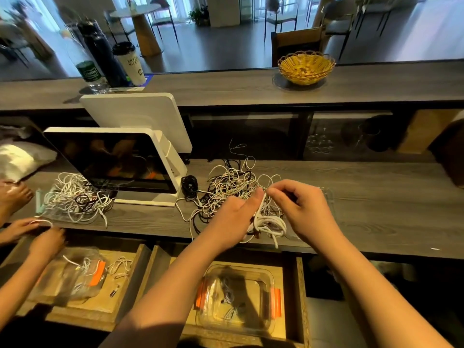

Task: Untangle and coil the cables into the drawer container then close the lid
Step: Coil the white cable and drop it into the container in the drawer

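A tangle of white and black cables (231, 187) lies on the wooden counter in front of me. My left hand (233, 217) grips a partly coiled white cable (270, 226) at the counter's front edge. My right hand (301, 207) pinches a strand of that same cable just above the coil. Below, in an open drawer, sits a clear plastic container (236, 300) with orange clips, holding a few cables. A clear lid (326, 197) lies on the counter behind my right hand, mostly hidden.
Another person's hands (37, 234) work at the left over a second drawer, holding a white cable. A second cable pile (75, 197) lies beside a white point-of-sale screen (113, 159). A wicker basket (306, 66), bottles and a cup (130, 64) stand on the upper shelf.
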A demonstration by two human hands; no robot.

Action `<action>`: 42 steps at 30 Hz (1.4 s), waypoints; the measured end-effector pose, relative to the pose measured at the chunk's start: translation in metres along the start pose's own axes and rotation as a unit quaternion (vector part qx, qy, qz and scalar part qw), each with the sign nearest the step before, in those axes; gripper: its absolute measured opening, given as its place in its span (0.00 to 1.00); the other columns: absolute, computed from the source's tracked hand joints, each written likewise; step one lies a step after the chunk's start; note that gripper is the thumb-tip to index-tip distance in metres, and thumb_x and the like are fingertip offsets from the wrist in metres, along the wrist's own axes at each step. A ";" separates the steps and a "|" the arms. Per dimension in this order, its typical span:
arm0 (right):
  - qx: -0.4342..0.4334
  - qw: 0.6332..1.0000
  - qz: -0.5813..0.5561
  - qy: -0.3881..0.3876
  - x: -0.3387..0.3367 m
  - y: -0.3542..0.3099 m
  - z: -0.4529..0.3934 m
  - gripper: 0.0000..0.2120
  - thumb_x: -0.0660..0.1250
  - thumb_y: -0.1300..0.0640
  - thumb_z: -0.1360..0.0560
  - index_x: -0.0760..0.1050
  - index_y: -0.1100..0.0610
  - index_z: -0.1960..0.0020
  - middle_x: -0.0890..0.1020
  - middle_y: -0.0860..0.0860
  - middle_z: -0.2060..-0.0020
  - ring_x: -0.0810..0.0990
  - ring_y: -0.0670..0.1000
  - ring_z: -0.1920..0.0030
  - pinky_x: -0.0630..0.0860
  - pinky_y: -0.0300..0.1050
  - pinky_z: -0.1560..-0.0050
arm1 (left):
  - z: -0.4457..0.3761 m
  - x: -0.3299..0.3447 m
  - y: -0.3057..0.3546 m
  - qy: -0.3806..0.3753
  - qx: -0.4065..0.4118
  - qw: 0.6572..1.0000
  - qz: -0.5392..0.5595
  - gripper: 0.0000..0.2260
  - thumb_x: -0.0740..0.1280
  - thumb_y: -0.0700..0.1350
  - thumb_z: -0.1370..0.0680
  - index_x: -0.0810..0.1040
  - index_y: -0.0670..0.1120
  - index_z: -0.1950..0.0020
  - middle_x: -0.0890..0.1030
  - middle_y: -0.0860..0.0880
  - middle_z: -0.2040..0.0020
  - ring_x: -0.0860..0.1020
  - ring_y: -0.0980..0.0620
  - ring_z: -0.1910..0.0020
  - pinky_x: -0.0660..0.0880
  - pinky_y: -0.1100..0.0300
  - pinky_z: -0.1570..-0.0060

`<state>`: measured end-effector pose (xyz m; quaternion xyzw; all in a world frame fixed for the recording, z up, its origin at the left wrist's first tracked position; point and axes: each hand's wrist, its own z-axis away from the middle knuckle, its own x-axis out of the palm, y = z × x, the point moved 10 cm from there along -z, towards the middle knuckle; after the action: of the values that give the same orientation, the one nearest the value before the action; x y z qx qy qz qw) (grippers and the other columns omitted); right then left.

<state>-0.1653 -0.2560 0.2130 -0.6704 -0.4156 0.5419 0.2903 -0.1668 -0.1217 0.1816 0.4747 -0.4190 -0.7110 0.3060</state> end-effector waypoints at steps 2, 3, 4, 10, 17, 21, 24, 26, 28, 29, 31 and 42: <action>0.012 1.000 -0.011 -0.009 0.001 0.008 -0.003 0.04 0.68 0.54 0.22 0.82 0.48 0.51 0.83 0.41 0.61 0.81 0.40 0.58 0.75 0.34 0.57 | 0.003 0.004 0.004 -0.011 0.005 1.000 0.017 0.29 0.52 0.66 0.22 0.67 0.45 0.73 0.67 0.51 0.79 0.67 0.50 0.77 0.67 0.58 0.70; 0.019 1.000 -0.019 -0.014 0.002 0.012 -0.004 0.04 0.68 0.54 0.22 0.81 0.48 0.51 0.83 0.41 0.61 0.81 0.40 0.58 0.75 0.35 0.57 | 0.004 0.005 0.005 -0.015 0.009 0.999 0.031 0.29 0.52 0.65 0.22 0.68 0.45 0.74 0.69 0.52 0.80 0.68 0.51 0.79 0.68 0.60 0.71; 0.024 0.999 -0.026 -0.016 0.004 0.016 -0.004 0.04 0.68 0.54 0.22 0.81 0.47 0.51 0.83 0.42 0.61 0.81 0.41 0.58 0.76 0.38 0.56 | 0.003 0.006 0.005 -0.019 0.011 0.999 0.049 0.29 0.52 0.64 0.22 0.70 0.46 0.74 0.72 0.51 0.80 0.70 0.54 0.81 0.69 0.64 0.74; 0.056 0.996 -0.044 -0.047 0.010 0.036 -0.003 0.05 0.68 0.51 0.23 0.82 0.48 0.54 0.83 0.55 0.63 0.79 0.57 0.61 0.77 0.57 0.58 | 0.001 0.006 -0.001 -0.035 0.018 0.987 0.155 0.28 0.55 0.67 0.26 0.77 0.43 0.61 0.75 0.48 0.76 0.69 0.55 0.81 0.66 0.64 0.78; 0.078 0.992 -0.059 -0.083 0.022 0.041 0.004 0.09 0.66 0.54 0.21 0.82 0.54 0.56 0.77 0.54 0.69 0.71 0.44 0.69 0.69 0.40 0.65 | -0.006 -0.002 -0.015 0.012 0.011 0.963 0.268 0.18 0.60 0.55 0.21 0.78 0.41 0.46 0.76 0.52 0.68 0.71 0.57 0.71 0.71 0.65 0.67; 0.058 0.994 -0.056 -0.076 0.030 0.033 0.010 0.09 0.66 0.54 0.21 0.81 0.52 0.58 0.78 0.51 0.70 0.73 0.48 0.69 0.71 0.45 0.66 | -0.007 -0.026 -0.023 0.134 0.029 0.969 0.206 0.12 0.62 0.51 0.18 0.80 0.44 0.50 0.83 0.49 0.66 0.79 0.53 0.68 0.76 0.60 0.60; 0.040 0.995 -0.030 -0.085 0.041 0.025 0.016 0.10 0.66 0.54 0.20 0.80 0.50 0.59 0.76 0.46 0.72 0.71 0.42 0.71 0.68 0.41 0.67 | -0.004 -0.034 -0.022 0.178 0.040 0.967 0.178 0.08 0.65 0.46 0.18 0.80 0.44 0.53 0.85 0.46 0.65 0.82 0.51 0.68 0.79 0.61 0.64; 0.019 0.996 -0.011 -0.091 0.044 0.015 0.018 0.10 0.65 0.53 0.20 0.78 0.48 0.60 0.76 0.43 0.72 0.72 0.43 0.70 0.67 0.39 0.68 | -0.003 -0.036 -0.023 0.197 0.041 0.968 0.150 0.07 0.67 0.45 0.19 0.81 0.45 0.53 0.85 0.47 0.65 0.83 0.51 0.67 0.80 0.60 0.64; 0.004 0.995 0.005 -0.099 0.044 0.006 0.018 0.10 0.63 0.50 0.21 0.78 0.48 0.59 0.77 0.45 0.71 0.74 0.45 0.69 0.69 0.43 0.67 | -0.002 -0.038 -0.025 0.207 0.042 0.970 0.118 0.05 0.69 0.45 0.20 0.83 0.47 0.55 0.84 0.48 0.65 0.82 0.54 0.66 0.79 0.62 0.64; -0.003 0.995 0.011 -0.099 0.042 0.002 0.018 0.10 0.62 0.49 0.22 0.78 0.49 0.59 0.77 0.45 0.70 0.74 0.46 0.68 0.70 0.45 0.66 | -0.002 -0.038 -0.024 0.207 0.050 0.973 0.086 0.05 0.70 0.45 0.20 0.83 0.48 0.55 0.84 0.49 0.65 0.82 0.55 0.66 0.78 0.62 0.65; -0.022 0.995 0.036 -0.093 0.037 -0.004 0.015 0.10 0.61 0.48 0.22 0.77 0.48 0.58 0.77 0.45 0.70 0.75 0.46 0.68 0.71 0.46 0.66 | -0.002 -0.034 -0.017 0.192 0.074 0.979 -0.009 0.05 0.71 0.46 0.21 0.83 0.51 0.57 0.82 0.52 0.66 0.80 0.58 0.66 0.76 0.63 0.66; -0.096 0.986 0.124 -0.055 0.006 -0.005 0.004 0.08 0.64 0.53 0.20 0.80 0.53 0.45 0.82 0.45 0.55 0.80 0.44 0.55 0.78 0.42 0.55 | -0.011 -0.001 -0.012 -0.014 0.060 0.990 -0.125 0.04 0.69 0.45 0.20 0.84 0.53 0.50 0.84 0.53 0.59 0.82 0.52 0.56 0.79 0.46 0.49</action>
<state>-0.1704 -0.2485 0.2130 -0.7104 -0.3949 0.5673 0.1323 -0.1570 -0.1190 0.1689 0.5307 -0.4029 -0.7236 0.1800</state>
